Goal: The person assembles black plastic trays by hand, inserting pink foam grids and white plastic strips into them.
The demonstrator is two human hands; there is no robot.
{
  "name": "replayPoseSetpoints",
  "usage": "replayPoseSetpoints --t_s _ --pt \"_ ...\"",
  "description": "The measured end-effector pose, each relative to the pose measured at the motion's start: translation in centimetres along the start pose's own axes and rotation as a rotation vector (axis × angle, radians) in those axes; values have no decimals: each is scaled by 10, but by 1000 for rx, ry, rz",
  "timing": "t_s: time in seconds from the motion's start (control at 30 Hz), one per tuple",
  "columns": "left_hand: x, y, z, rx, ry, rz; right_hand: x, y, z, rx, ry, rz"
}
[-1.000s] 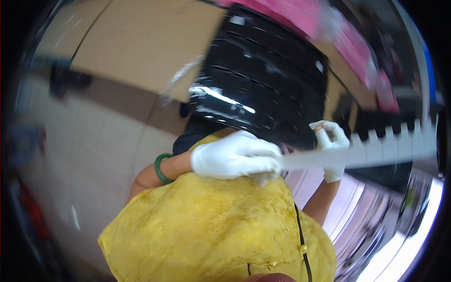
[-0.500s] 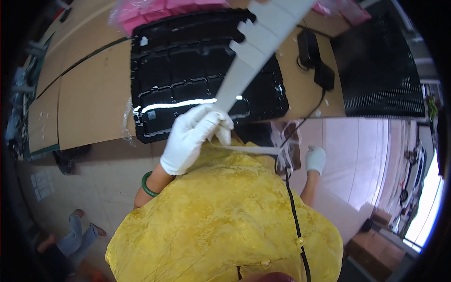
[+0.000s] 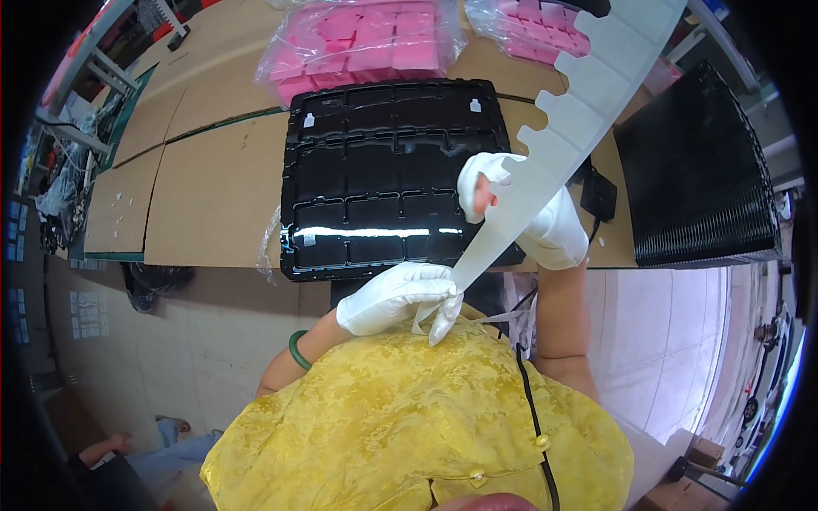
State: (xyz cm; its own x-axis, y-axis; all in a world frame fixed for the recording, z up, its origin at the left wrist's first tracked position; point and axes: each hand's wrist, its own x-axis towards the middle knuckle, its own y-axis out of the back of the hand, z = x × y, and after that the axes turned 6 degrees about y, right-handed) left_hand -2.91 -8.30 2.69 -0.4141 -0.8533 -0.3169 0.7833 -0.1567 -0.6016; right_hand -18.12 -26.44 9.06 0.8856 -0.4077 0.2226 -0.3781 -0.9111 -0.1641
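A long whitish strip (image 3: 567, 140) with a notched left edge slants up and right from my lap over the table. My left hand (image 3: 400, 298), in a white glove, pinches its lower end at the table's front edge. My right hand (image 3: 554, 230), also gloved, is partly hidden behind the strip. Its fingers curl around to the notched edge, where bare fingertips show. Beneath the strip lies a black moulded plastic tray (image 3: 375, 183) with shallow compartments. A thin pale ribbon trails from near my left hand to the right.
Pink foam blocks (image 3: 362, 38) in clear plastic lie behind the tray, with another pink foam bundle (image 3: 532, 25) farther right. A stack of black trays (image 3: 694, 170) stands at the right, near a black adapter (image 3: 599, 196). A black cable (image 3: 532, 400) hangs over my yellow clothing.
My right hand has come up from beside the table to the strip. My left hand has moved right and slightly down with the strip's end. The view has shifted.
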Motion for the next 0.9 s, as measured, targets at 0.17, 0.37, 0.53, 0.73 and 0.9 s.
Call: replayPoseSetpoints --t_s 0.17,0.37,0.53,0.73,0.9 --pt "-2 4 -4 -6 -24 25 -4 5 11 -70 17 135" --pt "-9 21 -12 -134 -392 179 -26 34 11 -212 38 354" --pt "-8 31 -15 -174 -542 168 -40 57 45 -1209 -102 11" --pt "-10 28 -16 -184 -480 164 -27 58 44 -1359 -152 -177" --pt "-10 26 -19 -183 -464 163 -18 62 46 -1402 -140 -247"
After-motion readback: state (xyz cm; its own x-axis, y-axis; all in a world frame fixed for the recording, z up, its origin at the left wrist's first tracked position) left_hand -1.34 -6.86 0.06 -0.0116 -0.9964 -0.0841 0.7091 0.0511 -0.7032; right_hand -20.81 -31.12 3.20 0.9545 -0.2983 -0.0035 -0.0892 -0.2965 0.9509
